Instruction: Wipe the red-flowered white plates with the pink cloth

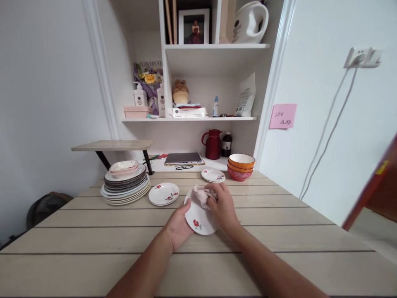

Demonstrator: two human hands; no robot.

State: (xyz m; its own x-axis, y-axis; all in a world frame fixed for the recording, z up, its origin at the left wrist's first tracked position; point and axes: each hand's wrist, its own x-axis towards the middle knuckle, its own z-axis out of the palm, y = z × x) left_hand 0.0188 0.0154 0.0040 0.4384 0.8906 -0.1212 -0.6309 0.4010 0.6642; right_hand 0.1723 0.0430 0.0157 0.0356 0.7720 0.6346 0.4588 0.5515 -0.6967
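Note:
A small white plate (204,225) with red flowers is tilted up above the table, gripped at its left edge by my left hand (180,225) with the thumb over the rim. My right hand (225,205) is closed on a pale pink cloth (202,195), which lies against the upper part of the plate. The cloth and fingers cover some of the plate's face. Left of my hands, small flowered plates (163,193) sit stacked on the table. Behind my hands is another small pile of flowered plates (213,174).
A tall stack of plates (125,188) topped by pink-rimmed dishes stands at the left, near a small raised shelf (113,145). Orange and red bowls (241,167) are stacked at back right. Behind are a laptop (183,157), glasses (184,167), a red jug (213,144) and a dark bottle (227,145).

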